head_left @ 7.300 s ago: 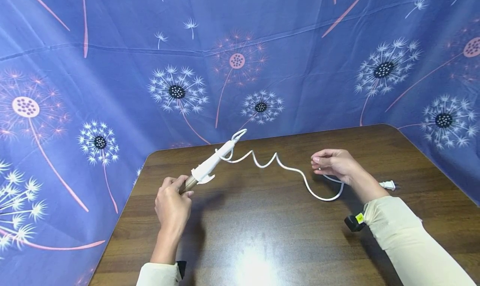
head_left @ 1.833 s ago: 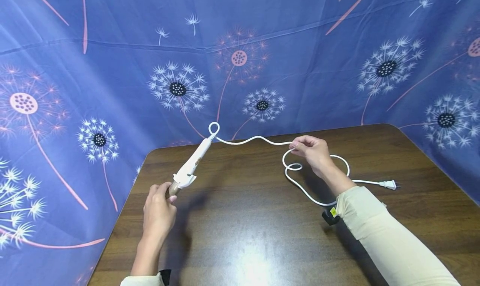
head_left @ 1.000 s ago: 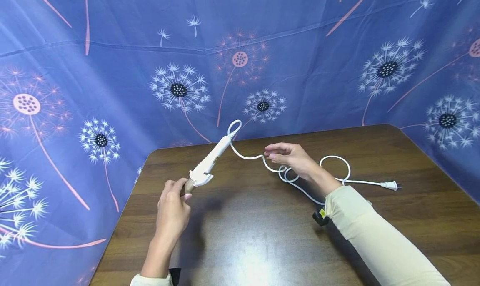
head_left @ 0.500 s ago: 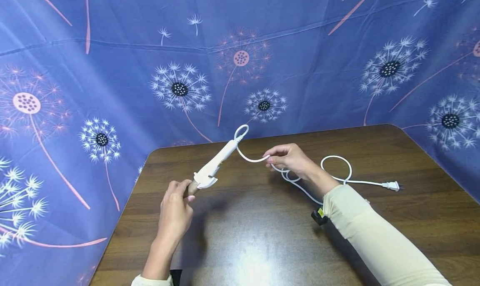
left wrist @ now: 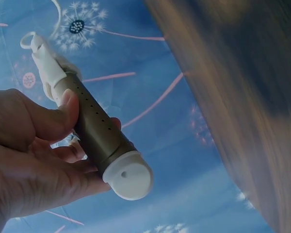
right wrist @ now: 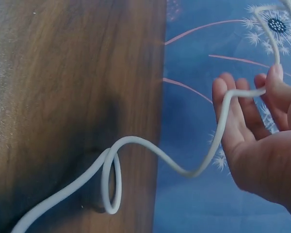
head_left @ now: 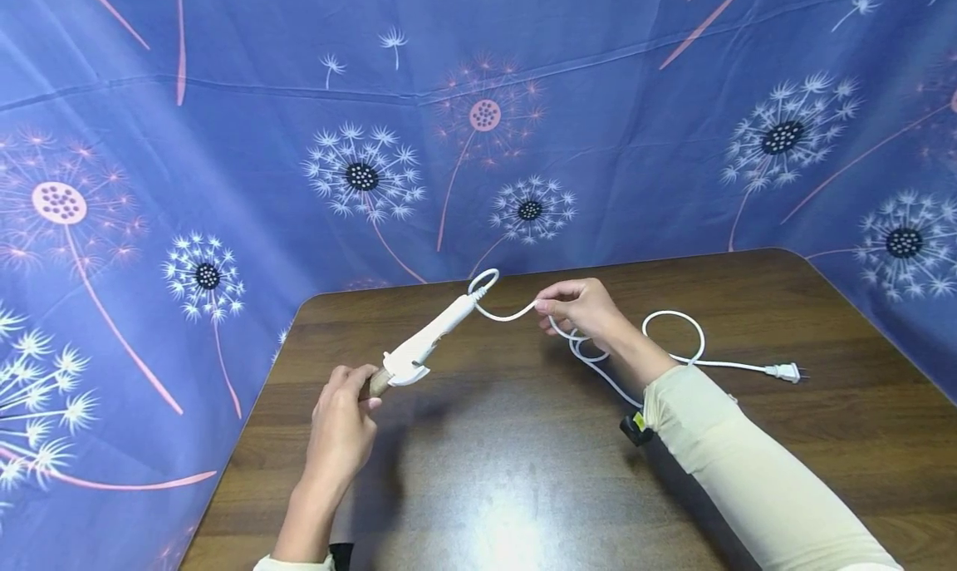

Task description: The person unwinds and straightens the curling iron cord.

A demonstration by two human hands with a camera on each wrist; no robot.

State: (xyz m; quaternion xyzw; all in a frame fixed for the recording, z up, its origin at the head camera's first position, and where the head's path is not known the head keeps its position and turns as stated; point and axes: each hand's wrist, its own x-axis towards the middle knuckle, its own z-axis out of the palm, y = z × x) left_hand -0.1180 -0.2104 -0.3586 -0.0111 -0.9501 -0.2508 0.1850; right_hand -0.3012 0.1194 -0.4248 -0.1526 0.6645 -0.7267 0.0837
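A curling iron (head_left: 429, 334) with a white handle points up and to the right above the table. My left hand (head_left: 340, 425) grips it by the bronze barrel. In the left wrist view, the barrel (left wrist: 98, 128) shows rows of small holes and ends in a white cap (left wrist: 131, 177), with the thumb pressed along its side. From the handle's far end the white cord (head_left: 503, 318) makes a small loop and runs to my right hand (head_left: 586, 309). There the thumb and index finger pinch it; the right wrist view shows the other fingers (right wrist: 247, 109) loosely extended beside the cord (right wrist: 157, 150).
The remaining cord lies in loose curls on the brown wooden table (head_left: 478, 446), ending in a two-prong plug (head_left: 785, 372) at the right. Behind and to the left hangs a blue cloth (head_left: 613, 155) printed with dandelions, close to the table's back edge.
My right hand has let go of the cord farther right, moved left, and pinched it again nearer the handle. The iron has shifted right, then slightly down. The left hand keeps its grip.
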